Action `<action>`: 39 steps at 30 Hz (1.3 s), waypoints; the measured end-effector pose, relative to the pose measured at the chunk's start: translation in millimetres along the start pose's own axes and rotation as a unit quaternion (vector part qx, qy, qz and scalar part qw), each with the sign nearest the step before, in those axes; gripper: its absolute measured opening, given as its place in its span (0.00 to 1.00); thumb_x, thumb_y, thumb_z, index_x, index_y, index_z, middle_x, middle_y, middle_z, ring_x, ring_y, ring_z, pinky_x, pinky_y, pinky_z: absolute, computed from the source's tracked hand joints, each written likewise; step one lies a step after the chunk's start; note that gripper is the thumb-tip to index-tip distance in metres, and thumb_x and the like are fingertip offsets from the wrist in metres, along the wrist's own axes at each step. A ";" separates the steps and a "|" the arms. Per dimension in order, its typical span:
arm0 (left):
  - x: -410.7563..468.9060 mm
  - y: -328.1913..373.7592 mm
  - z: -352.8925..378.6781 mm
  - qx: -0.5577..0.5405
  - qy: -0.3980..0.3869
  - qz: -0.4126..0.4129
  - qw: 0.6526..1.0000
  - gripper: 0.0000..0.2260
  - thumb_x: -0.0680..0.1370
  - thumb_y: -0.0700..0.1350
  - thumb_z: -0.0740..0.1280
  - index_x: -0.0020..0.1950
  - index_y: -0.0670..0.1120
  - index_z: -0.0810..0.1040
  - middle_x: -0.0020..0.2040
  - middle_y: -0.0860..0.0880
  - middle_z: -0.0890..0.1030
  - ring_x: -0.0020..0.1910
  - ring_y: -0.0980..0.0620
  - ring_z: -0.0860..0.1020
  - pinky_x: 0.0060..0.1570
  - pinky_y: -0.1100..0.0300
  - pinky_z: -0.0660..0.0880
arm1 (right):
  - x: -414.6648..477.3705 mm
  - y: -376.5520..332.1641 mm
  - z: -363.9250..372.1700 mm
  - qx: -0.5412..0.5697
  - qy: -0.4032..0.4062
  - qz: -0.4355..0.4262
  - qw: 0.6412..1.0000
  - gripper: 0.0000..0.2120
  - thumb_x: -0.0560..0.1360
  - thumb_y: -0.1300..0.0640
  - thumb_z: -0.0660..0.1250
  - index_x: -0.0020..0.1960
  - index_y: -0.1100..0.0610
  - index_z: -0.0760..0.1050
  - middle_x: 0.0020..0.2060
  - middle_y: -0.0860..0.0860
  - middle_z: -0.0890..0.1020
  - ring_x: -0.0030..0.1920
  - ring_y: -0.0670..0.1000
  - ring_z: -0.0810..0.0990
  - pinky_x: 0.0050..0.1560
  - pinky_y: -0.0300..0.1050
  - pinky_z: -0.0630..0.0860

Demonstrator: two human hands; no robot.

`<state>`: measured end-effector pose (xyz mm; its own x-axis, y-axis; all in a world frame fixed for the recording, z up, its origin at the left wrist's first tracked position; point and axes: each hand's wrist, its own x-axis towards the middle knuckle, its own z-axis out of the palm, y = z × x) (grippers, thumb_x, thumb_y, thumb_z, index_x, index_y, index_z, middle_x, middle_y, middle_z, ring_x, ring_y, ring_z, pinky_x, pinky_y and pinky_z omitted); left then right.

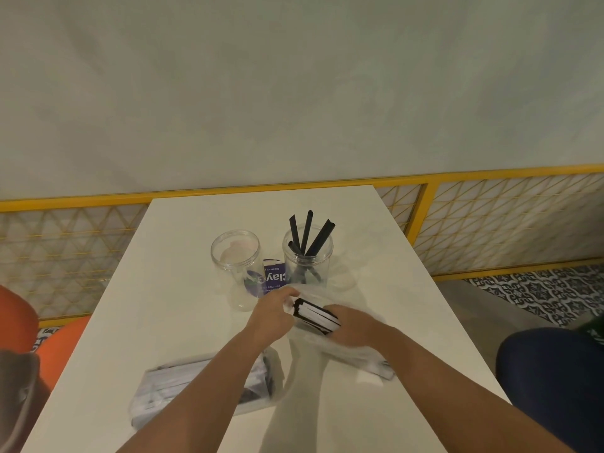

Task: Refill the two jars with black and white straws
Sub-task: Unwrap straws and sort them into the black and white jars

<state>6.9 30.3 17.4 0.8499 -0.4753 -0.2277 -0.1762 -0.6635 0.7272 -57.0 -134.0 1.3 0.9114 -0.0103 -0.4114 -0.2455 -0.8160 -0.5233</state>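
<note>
Straws [316, 317] bundled inside clear bag [353, 356], just in front of left jar [235, 256] and right jar [308, 259] on table [170, 289]. Right hand [354, 328] fingers wrapped round bundle; left hand [273, 317] fingers pinching bag mouth.

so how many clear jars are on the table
2. One empty clear plastic jar stands centre-left on the white table; the other clear plastic jar, right of it, holds black straws.

White table [183, 289], rectangular. At the far middle, an empty clear jar [236, 266] stands upright; a second jar [307, 259] to its right holds black straws [309, 232]. A purple packet [273, 276] sits between them. A plastic bag of straws [170, 387] lies at the near left and a second bag [359, 358] right of centre.
</note>
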 end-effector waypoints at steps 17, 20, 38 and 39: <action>-5.6 25.7 -2.7 -0.100 0.063 0.106 0.987 0.25 0.66 0.35 0.63 0.60 0.53 0.73 0.61 0.52 0.65 0.65 0.58 0.65 0.66 0.59 0.63 | -6.7 -45.5 -58.3 0.476 0.117 -0.152 0.858 0.06 0.76 0.66 0.63 0.43 0.59 0.75 0.25 0.53 0.73 0.27 0.49 0.72 0.35 0.39 0.74; -14.7 41.9 -6.8 -0.216 0.020 0.110 0.970 0.29 0.62 0.39 0.61 0.62 0.56 0.68 0.61 0.52 0.68 0.61 0.63 0.68 0.67 0.59 0.63 | -3.6 -51.2 -60.8 0.553 0.129 -0.134 0.812 0.06 0.76 0.65 0.63 0.42 0.60 0.75 0.24 0.52 0.73 0.28 0.50 0.73 0.36 0.39 0.75; -14.3 35.1 -3.8 -0.315 -0.018 0.012 0.949 0.02 0.74 0.37 0.67 0.44 0.41 0.74 0.26 0.48 0.73 0.23 0.54 0.72 0.27 0.63 0.72 | 0.6 -85.5 -49.3 0.475 0.187 -0.066 0.857 0.11 0.76 0.52 0.66 0.58 0.50 0.72 0.44 0.42 0.79 0.44 0.42 0.79 0.40 0.32 0.75; -13.5 33.6 -3.7 -0.315 -0.009 0.004 0.949 0.03 0.73 0.38 0.67 0.44 0.41 0.74 0.27 0.47 0.73 0.23 0.54 0.72 0.28 0.63 0.72 | 1.2 -87.1 -49.3 0.457 0.213 -0.057 0.862 0.12 0.75 0.51 0.66 0.58 0.51 0.72 0.43 0.43 0.78 0.43 0.42 0.79 0.38 0.32 0.74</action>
<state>-8.7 16.6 47.4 0.8404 -0.4919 -0.2274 0.1545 -0.1846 0.9706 -18.3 -91.4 83.1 0.9374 -0.3308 -0.1088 -0.1262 -0.0316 -0.9915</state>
